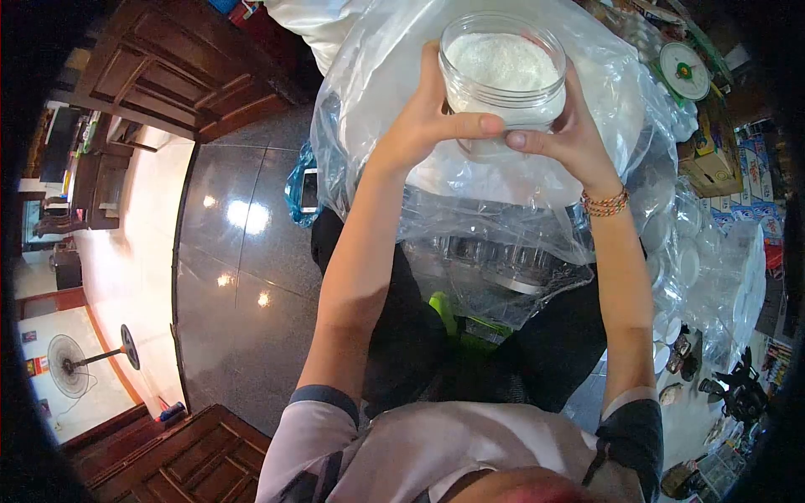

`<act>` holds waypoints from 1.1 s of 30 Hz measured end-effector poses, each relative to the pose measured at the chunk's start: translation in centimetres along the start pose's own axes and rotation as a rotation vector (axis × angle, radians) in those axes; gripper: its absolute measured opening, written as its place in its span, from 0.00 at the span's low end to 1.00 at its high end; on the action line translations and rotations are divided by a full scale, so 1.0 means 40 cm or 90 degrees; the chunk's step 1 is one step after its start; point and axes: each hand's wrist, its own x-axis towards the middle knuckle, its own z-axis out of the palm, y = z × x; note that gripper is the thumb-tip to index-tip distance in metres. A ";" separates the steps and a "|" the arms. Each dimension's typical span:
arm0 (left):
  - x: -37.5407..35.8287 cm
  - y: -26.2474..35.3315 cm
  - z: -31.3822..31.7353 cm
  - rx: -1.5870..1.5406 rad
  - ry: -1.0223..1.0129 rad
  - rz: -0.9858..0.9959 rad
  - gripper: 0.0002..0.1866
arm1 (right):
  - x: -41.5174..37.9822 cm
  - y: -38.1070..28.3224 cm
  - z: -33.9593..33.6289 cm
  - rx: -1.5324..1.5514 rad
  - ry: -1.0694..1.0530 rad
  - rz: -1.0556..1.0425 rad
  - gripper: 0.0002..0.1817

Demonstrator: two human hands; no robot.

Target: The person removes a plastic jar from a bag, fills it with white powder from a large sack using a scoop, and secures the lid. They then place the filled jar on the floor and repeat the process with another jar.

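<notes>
One glass jar (pixel 503 99) of white powder (pixel 501 60) is held mouth up at twelve o'clock, left hand (pixel 426 122) clasping its nine-o'clock side, right hand (pixel 580 141) its three, thumbs (pixel 481 126) close together at six, neither hand nearer.

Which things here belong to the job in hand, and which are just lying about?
Seemingly in the job:
left hand and right hand, both gripping
open clear jar
white granular contents
large clear plastic bag, probably

Seemingly just about:
pedestal fan
wooden door
phone-like object
</notes>
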 end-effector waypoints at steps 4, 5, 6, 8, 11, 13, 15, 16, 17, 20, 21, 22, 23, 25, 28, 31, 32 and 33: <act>0.001 0.002 -0.007 0.004 -0.021 -0.026 0.60 | 0.001 -0.003 -0.004 -0.010 0.003 -0.018 0.60; -0.001 0.005 -0.008 -0.010 -0.020 -0.050 0.60 | 0.002 -0.005 -0.004 -0.011 0.000 -0.023 0.60; -0.004 0.011 -0.007 -0.025 -0.019 -0.075 0.61 | 0.000 -0.004 -0.005 -0.023 -0.001 -0.026 0.60; -0.013 0.023 0.000 -0.056 -0.022 -0.120 0.62 | -0.005 -0.003 -0.009 -0.047 -0.003 -0.033 0.61; -0.026 0.039 0.006 -0.078 -0.044 -0.164 0.64 | -0.007 -0.025 -0.012 -0.099 -0.030 -0.097 0.61; -0.034 0.041 0.001 -0.061 -0.049 -0.166 0.63 | -0.013 -0.030 -0.012 -0.128 -0.034 -0.092 0.67; -0.045 0.036 0.003 -0.047 -0.033 -0.142 0.58 | -0.017 -0.034 -0.011 -0.146 -0.040 -0.099 0.68; -0.045 0.034 0.002 -0.043 -0.026 -0.128 0.57 | -0.017 -0.037 -0.010 -0.149 -0.044 -0.109 0.65; -0.046 0.032 0.001 -0.039 -0.020 -0.114 0.56 | -0.017 -0.039 -0.009 -0.152 -0.049 -0.120 0.63; -0.044 0.028 0.000 -0.032 -0.025 -0.105 0.55 | -0.018 -0.038 -0.009 -0.156 -0.067 -0.114 0.64; -0.043 0.029 0.001 -0.028 -0.027 -0.112 0.55 | -0.019 -0.037 -0.011 -0.182 -0.067 -0.116 0.64; -0.042 0.029 0.001 -0.021 -0.027 -0.113 0.56 | -0.021 -0.036 -0.013 -0.207 -0.068 -0.118 0.64; -0.041 0.030 0.002 -0.014 -0.028 -0.113 0.56 | -0.022 -0.036 -0.013 -0.233 -0.069 -0.120 0.65; -0.036 0.028 0.003 -0.004 -0.030 -0.094 0.57 | -0.023 -0.037 -0.012 -0.247 -0.079 -0.112 0.66; -0.031 0.027 0.003 0.000 -0.040 -0.069 0.60 | -0.028 -0.035 -0.010 -0.207 -0.097 -0.092 0.68; -0.030 0.042 0.000 0.014 -0.056 -0.110 0.63 | -0.031 -0.034 -0.010 -0.178 -0.109 -0.064 0.69; -0.030 0.047 0.001 0.014 -0.060 -0.118 0.63 | -0.031 -0.035 -0.009 -0.180 -0.112 -0.067 0.69; -0.028 0.049 0.003 0.004 -0.061 -0.107 0.63 | -0.030 -0.035 -0.008 -0.182 -0.115 -0.071 0.69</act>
